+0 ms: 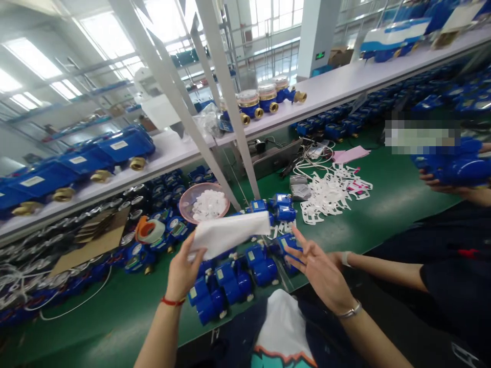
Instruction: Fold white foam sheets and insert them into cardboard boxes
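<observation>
Nearest the camera, a white garment (282,332) with an orange and teal print showed at the person's front. Beyond it stretched a green desk (387,214), backed by a long white shelf (337,92) that carried brass-ended water meters (259,99). More blue water meters (233,283) lay on the desk just past the hands, their small labels unreadable. The left hand (182,273) gripped a white cloth (228,235), holding it up in the air above those meters. The right hand (322,273) was open wide, its fingers (303,241) spread and touching nothing. At the right edge, a co-worker's hands (433,183) cradled a blue meter (460,171). Farther off lay white lattice scraps (328,197) and a pink-rimmed bowl (203,202) of white pieces. A red string bracelet (172,301) circled the left wrist, a silver bracelet (350,309) the right.
</observation>
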The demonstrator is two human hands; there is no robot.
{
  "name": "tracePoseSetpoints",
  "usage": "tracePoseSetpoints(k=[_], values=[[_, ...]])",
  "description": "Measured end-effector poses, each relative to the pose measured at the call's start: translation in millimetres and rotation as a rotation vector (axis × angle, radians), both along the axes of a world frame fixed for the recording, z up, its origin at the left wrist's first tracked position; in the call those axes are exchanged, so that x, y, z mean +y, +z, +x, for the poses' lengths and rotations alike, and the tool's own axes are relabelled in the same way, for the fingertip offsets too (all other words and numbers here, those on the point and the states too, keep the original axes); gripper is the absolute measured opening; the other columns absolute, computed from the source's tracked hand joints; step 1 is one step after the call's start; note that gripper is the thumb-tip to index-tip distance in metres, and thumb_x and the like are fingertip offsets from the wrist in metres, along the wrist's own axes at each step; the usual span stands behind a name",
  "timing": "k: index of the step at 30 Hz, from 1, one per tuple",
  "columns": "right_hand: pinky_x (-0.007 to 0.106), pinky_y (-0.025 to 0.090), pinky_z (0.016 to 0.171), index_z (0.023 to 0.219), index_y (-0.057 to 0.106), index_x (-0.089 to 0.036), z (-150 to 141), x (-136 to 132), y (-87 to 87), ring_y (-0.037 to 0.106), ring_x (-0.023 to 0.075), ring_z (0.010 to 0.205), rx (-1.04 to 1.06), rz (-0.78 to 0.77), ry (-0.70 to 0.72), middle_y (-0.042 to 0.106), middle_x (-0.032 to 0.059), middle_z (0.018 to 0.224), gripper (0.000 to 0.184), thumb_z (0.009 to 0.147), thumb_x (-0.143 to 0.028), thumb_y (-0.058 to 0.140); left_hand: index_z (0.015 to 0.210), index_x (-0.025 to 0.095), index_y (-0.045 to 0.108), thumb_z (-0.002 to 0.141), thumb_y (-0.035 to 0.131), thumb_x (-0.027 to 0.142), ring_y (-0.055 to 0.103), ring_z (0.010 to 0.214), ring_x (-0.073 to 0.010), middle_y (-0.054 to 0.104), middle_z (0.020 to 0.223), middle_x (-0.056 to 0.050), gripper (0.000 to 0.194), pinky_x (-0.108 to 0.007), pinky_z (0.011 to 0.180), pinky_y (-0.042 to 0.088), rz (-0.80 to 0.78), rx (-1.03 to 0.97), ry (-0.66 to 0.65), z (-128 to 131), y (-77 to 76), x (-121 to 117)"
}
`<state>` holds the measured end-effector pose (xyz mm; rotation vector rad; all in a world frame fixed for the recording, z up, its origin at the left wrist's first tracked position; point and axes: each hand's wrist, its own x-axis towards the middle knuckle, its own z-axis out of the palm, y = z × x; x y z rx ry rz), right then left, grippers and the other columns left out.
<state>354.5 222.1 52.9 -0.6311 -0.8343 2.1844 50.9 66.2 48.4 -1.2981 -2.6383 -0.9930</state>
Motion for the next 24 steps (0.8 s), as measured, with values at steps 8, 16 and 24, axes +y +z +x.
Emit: tracePoseSetpoints(k=[8,16,24], values=[[0.048,0.032,0.102,0.078,0.052,-0.019,-18.6,-17.8,-37.7,0.054,0.027,0.111,-0.115,-0.108,0.031,0.036,0.0094,0.144,0.025,0.074,-0.04,0.067,0.135,0.017,0.037,0.075,0.061,0.039,0.048,0.118,-0.0287,0.049,0.131,-0.014,0.068,-0.043,0.1,0.039,0.346,0.123,0.287,-141.5,-18.8,4.3],[0.047,0.032,0.105,0.081,0.051,-0.02,-30.0,-24.2,-67.8,0.055,0.0239,0.111,-0.188,-0.158,0.034,0.052,0.0096,0.131,0.024,0.076,-0.039,0.065,0.136,0.014,0.035,0.075,0.063,0.031,0.044,0.122,-0.0248,0.045,0.135,-0.014,0.07,-0.039,0.107,0.031,0.583,-0.097,0.171,-184.8,-22.6,59.7],[0.045,0.033,0.104,0.081,0.051,-0.02,-50.7,-30.8,-71.5,0.055,0.0241,0.112,-0.238,-0.165,0.04,0.058,0.0108,0.124,0.029,0.076,-0.044,0.065,0.135,0.015,0.038,0.073,0.065,0.032,0.046,0.119,-0.0252,0.049,0.13,-0.012,0.07,-0.042,0.106,0.031,0.582,-0.155,0.093,-224.1,-6.0,66.9]])
